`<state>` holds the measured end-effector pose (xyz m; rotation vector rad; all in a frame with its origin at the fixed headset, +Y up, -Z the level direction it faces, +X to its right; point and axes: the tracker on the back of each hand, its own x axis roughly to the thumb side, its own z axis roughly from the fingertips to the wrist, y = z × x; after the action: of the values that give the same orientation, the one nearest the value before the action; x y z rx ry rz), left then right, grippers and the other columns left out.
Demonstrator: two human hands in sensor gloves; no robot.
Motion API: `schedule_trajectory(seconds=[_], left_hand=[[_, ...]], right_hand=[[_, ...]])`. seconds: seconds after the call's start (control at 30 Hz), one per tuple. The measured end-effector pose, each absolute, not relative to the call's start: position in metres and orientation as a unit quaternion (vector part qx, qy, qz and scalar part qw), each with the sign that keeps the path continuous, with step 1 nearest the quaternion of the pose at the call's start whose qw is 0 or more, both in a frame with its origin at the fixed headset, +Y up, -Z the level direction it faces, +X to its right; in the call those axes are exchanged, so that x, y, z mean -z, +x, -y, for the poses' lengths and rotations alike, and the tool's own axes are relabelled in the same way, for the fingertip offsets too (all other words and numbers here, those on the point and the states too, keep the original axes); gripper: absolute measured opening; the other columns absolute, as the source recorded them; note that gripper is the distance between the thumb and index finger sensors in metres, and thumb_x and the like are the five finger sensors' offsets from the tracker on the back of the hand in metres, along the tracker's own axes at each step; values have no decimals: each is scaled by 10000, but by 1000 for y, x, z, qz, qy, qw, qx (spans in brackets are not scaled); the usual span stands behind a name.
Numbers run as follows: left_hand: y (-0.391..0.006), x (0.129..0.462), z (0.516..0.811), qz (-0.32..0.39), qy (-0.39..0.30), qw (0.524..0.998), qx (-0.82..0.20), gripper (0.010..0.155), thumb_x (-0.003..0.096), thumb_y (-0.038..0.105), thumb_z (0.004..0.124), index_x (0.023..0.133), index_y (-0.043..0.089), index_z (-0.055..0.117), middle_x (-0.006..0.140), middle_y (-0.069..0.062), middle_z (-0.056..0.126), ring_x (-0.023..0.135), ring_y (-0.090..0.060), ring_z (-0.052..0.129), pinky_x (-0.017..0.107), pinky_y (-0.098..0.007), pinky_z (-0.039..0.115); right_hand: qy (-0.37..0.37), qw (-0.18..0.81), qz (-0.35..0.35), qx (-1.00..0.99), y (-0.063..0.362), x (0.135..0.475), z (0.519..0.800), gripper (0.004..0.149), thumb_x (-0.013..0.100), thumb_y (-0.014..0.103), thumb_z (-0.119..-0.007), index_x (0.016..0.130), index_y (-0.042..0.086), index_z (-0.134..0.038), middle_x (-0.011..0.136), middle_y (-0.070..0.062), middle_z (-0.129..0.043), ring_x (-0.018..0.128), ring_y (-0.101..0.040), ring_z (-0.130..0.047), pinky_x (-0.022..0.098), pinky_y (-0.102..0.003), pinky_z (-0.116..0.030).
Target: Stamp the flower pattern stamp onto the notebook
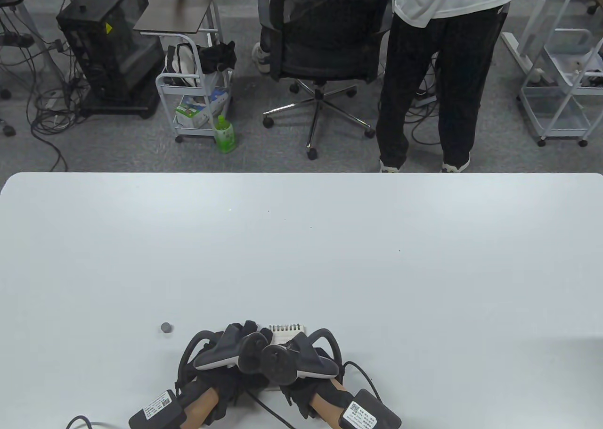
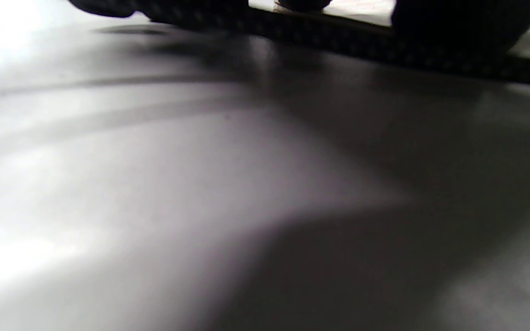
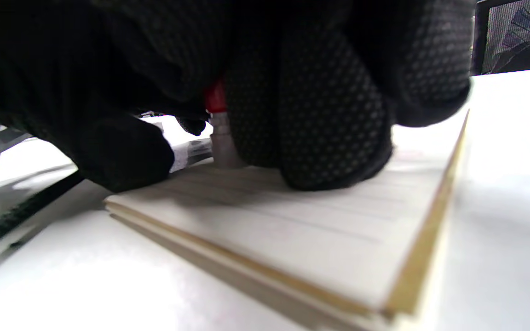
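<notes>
The right hand (image 3: 256,92) is seen closest in the right wrist view, its gloved fingers (image 3: 329,115) curled together around a small stamp (image 3: 221,138) with a red upper part and a grey base; the base is set down on the lined page of the notebook (image 3: 292,230), and one fingertip is pressed on the page just beside it; the notebook is laid flat on the white tabletop (image 3: 513,184), its spiral-bound edge being shown in the table view at the far side, near the tabletop's near edge; in that view both hands are brought close together over the notebook, each with a tracker strapped to its back; the left hand (image 1: 226,353) is placed at the notebook's left side, but whether its fingers are spread or pressed together cannot be told, since only dark blurred shapes are shown along the top of the left wrist view; a small grey round cap (image 1: 166,327) is seen on the tabletop, to the left of the hands and apart from them.
</notes>
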<state>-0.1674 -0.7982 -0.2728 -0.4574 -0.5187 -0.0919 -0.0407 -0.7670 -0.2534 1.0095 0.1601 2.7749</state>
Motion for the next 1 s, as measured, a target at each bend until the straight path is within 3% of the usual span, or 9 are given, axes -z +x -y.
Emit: schedule_trajectory(seconds=[0.43, 0.7, 1.0], left_hand=[[-168, 273, 799, 254, -224, 940, 40, 897, 360, 628, 665, 1073, 223, 304, 1123, -184, 263, 989, -485, 349, 663, -654, 427], [-167, 274, 798, 253, -226, 940, 43, 896, 364, 628, 664, 1074, 220, 301, 1125, -184, 260, 992, -485, 350, 664, -655, 426], [-167, 274, 798, 253, -227, 939, 44, 896, 364, 627, 665, 1074, 220, 301, 1124, -185, 260, 992, -485, 350, 664, -654, 426]], right_hand=[[322, 107, -50, -939, -34, 255, 761, 475, 415, 281, -806, 876, 165, -806, 658, -181, -934, 455, -326, -1064, 419, -507, -848], [286, 174, -29, -942, 0, 263, 744, 469, 410, 284, -819, 862, 160, -820, 655, -175, -940, 452, -331, -1064, 420, -519, -843], [294, 160, -46, -941, 10, 265, 752, 469, 402, 287, -839, 853, 160, -833, 652, -171, -952, 455, -328, -1074, 421, -522, -847]])
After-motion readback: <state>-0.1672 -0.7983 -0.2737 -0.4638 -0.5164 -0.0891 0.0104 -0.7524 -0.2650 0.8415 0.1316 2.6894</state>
